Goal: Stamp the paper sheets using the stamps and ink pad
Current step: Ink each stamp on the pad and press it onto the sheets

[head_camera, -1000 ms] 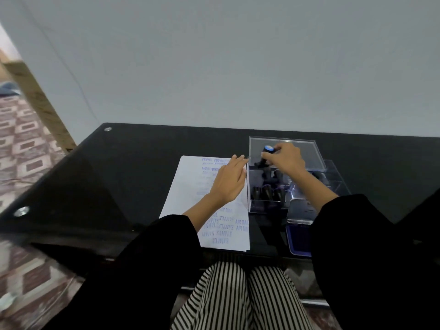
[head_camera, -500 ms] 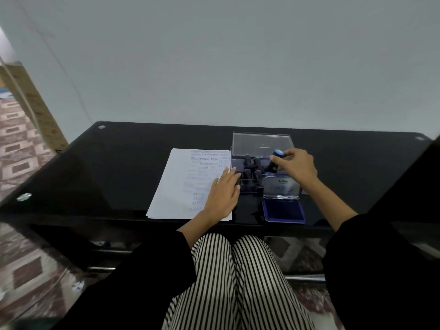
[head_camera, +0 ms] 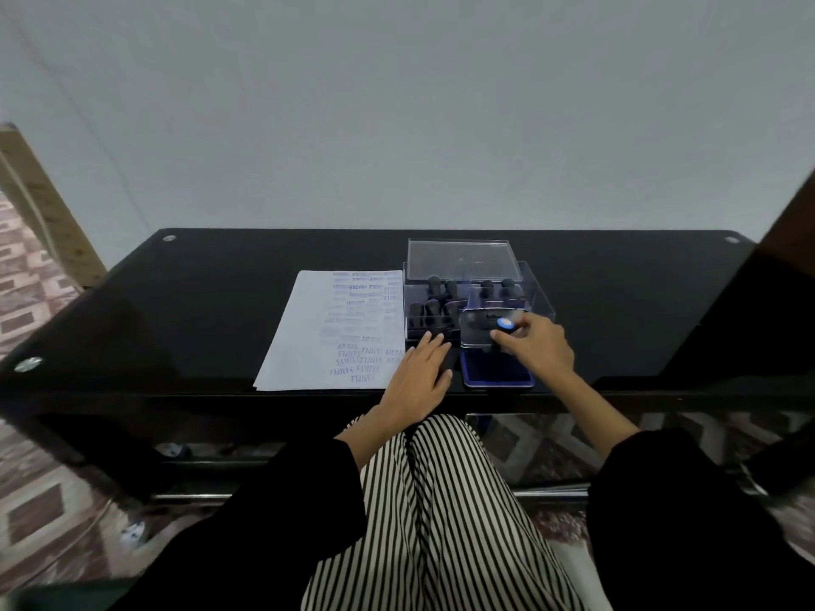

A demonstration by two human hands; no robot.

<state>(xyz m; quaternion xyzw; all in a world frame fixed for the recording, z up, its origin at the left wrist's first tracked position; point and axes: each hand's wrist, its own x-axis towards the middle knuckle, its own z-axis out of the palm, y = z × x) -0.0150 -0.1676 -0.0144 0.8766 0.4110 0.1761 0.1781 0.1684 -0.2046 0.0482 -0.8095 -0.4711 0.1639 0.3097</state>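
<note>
A white paper sheet with many blue stamp marks lies on the black glass table. To its right stands a clear plastic box with several dark stamps in it. In front of the box lies the open blue ink pad, its lid raised. My right hand grips a stamp with a blue top over the ink pad. My left hand rests flat on the table by the sheet's near right corner, between the sheet and the pad.
The box's clear lid lies behind the box. A grey wall rises right behind the table. The table's near edge runs just above my striped trousers. Patterned floor tiles show at the left.
My right hand has carried the blue-topped stamp from the box down over the ink pad. My left hand has slid off the sheet toward its near right corner. The camera has pulled back.
</note>
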